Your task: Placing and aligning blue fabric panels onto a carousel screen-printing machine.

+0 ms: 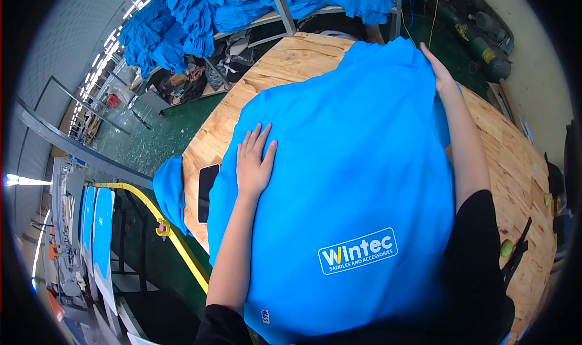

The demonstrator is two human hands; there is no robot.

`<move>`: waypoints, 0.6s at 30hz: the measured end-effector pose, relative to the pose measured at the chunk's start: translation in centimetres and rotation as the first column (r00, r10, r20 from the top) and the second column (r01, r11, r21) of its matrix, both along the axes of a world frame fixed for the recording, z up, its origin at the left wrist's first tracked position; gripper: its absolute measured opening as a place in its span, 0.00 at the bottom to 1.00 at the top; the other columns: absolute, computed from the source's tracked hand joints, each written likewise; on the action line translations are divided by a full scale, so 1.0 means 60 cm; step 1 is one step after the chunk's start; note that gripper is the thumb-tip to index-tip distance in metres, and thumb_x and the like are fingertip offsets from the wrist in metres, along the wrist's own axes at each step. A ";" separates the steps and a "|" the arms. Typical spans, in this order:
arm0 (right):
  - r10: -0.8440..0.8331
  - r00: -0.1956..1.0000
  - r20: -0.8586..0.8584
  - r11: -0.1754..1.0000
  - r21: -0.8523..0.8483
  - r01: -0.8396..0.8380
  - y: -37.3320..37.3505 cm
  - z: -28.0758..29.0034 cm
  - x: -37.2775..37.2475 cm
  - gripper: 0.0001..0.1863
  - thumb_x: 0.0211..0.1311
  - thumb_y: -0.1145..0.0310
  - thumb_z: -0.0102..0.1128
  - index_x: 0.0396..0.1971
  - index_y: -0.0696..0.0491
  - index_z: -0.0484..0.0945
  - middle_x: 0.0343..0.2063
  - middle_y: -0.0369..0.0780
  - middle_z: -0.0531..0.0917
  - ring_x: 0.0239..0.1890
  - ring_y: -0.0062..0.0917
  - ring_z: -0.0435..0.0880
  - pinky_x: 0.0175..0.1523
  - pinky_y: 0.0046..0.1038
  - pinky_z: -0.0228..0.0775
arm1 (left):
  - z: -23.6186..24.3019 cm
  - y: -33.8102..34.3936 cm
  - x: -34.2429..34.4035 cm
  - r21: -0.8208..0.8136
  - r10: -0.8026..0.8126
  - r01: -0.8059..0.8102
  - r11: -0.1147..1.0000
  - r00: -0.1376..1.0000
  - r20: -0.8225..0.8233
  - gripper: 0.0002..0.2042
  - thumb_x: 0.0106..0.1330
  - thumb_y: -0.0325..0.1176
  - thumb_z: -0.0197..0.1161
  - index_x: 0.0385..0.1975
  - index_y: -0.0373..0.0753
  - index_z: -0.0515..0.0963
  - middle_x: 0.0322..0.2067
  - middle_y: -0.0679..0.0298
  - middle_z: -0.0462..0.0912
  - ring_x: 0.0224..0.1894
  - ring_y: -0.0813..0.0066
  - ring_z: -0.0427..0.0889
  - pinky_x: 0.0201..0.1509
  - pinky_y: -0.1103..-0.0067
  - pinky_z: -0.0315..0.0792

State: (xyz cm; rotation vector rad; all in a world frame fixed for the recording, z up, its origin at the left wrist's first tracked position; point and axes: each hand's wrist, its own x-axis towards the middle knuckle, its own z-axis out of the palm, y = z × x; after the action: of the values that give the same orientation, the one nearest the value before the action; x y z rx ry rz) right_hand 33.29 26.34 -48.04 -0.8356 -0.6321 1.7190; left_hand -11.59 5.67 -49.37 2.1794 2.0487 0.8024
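Wooden table [273, 69] under bright blue printed cloth [345, 163], left hand [253, 163] flat, empty, right hand [439, 73] edgewise, hold unclear

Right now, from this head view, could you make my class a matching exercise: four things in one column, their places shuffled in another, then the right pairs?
Things
1. left hand
2. right hand
3. phone
4. heaped cloth

Places
A. on the rack beyond the wooden table
B. on the table, to the left of the blue fabric
C. laid flat on the left part of the blue fabric
D. at the far right edge of the blue fabric

Right pairs: 1-C, 2-D, 3-B, 4-A
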 end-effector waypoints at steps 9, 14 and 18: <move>-0.273 0.956 -0.105 0.865 0.408 0.291 0.103 0.005 0.036 0.30 0.61 0.63 0.55 0.62 0.47 0.58 0.53 0.46 0.72 0.50 0.38 0.75 0.53 0.42 0.68 | -0.002 0.002 -0.001 0.005 -0.009 0.009 1.000 1.000 0.002 0.22 0.66 0.49 0.46 0.58 0.52 0.67 0.61 0.59 0.62 0.66 0.57 0.55 0.68 0.63 0.44; -0.754 0.616 0.226 0.653 0.160 0.741 0.079 -0.038 0.063 0.37 0.60 0.65 0.54 0.66 0.44 0.46 0.57 0.46 0.68 0.53 0.40 0.72 0.52 0.41 0.69 | -0.005 0.003 -0.003 0.011 -0.015 0.014 1.000 1.000 0.008 0.22 0.66 0.49 0.47 0.58 0.52 0.67 0.61 0.59 0.62 0.66 0.57 0.55 0.68 0.63 0.45; -0.745 0.236 0.624 0.580 0.430 0.692 -0.005 -0.025 0.054 0.34 0.60 0.63 0.53 0.64 0.52 0.52 0.58 0.48 0.66 0.55 0.39 0.71 0.56 0.38 0.65 | -0.010 0.003 -0.003 0.008 0.018 -0.018 1.000 0.999 -0.050 0.23 0.66 0.51 0.45 0.59 0.53 0.65 0.62 0.60 0.60 0.66 0.57 0.54 0.68 0.61 0.42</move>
State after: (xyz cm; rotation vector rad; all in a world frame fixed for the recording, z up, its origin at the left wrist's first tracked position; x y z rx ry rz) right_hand 36.51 26.03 -49.55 -1.5440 -0.6665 0.3818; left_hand -11.74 5.87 -49.96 2.2101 2.0942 0.7659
